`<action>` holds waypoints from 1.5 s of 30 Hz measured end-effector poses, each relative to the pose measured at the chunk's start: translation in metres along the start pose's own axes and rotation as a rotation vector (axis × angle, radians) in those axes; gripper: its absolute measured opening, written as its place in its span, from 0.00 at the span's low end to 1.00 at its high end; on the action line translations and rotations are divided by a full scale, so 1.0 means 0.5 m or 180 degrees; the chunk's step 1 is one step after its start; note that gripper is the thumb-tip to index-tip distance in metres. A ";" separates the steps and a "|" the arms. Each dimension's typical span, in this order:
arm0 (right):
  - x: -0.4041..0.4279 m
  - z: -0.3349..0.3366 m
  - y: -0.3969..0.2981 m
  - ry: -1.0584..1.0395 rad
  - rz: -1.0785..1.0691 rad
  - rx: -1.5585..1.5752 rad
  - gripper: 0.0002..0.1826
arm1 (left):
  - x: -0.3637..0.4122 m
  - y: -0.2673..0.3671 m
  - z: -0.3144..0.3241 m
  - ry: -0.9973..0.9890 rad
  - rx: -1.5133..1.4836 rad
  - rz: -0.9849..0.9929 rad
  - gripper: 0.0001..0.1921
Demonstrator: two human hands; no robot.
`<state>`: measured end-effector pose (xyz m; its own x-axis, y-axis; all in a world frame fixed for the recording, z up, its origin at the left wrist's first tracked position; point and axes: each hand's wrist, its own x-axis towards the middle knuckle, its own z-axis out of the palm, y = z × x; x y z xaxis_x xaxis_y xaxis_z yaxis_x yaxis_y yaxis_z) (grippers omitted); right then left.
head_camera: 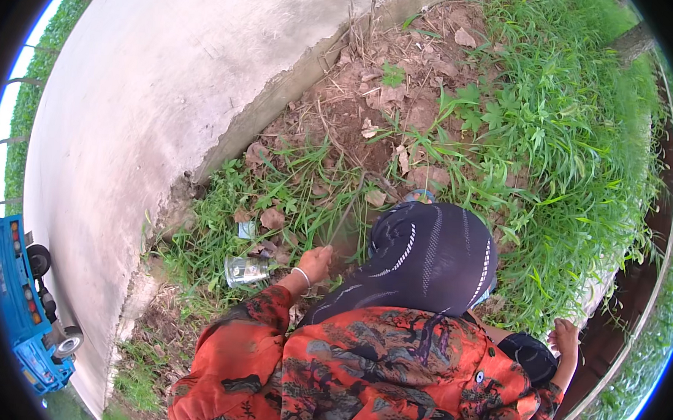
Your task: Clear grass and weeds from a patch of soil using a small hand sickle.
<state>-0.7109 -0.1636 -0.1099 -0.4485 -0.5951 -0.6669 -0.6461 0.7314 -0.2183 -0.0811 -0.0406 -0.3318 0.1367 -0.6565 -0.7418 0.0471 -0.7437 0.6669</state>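
My left hand (316,264), with a pale bangle at the wrist, is low over the weedy ground beside my bent knee. Its fingers are closed around the end of a thin dark stick or stem (348,210), which slants up to the soil. Just left of that hand, a clear plastic cup (246,271) lies on its side in the grass. Far to the right, my right hand (564,337) hangs beyond my other knee with curled fingers; whether it holds anything is too small to tell. Green grass (541,221) grows behind it.
A rough-edged concrete pavement (149,86) borders the soil on the left, with a blue truck (18,290) on it. Small litter (246,230) and dry leaves (272,218) lie among weeds. A dark ditch (610,332) runs along the right; a tree trunk (633,43) stands upper right.
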 end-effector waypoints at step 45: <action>-0.002 -0.004 -0.006 0.0030 -0.0164 0.0142 0.19 | 0.125 0.192 0.072 0.0801 0.0665 0.1749 0.18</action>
<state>-0.7098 -0.1657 -0.1070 -0.4212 -0.6355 -0.6471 -0.6404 0.7136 -0.2839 -0.1036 -0.1577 -0.3168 0.3153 -0.9183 -0.2393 -0.2864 -0.3324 0.8986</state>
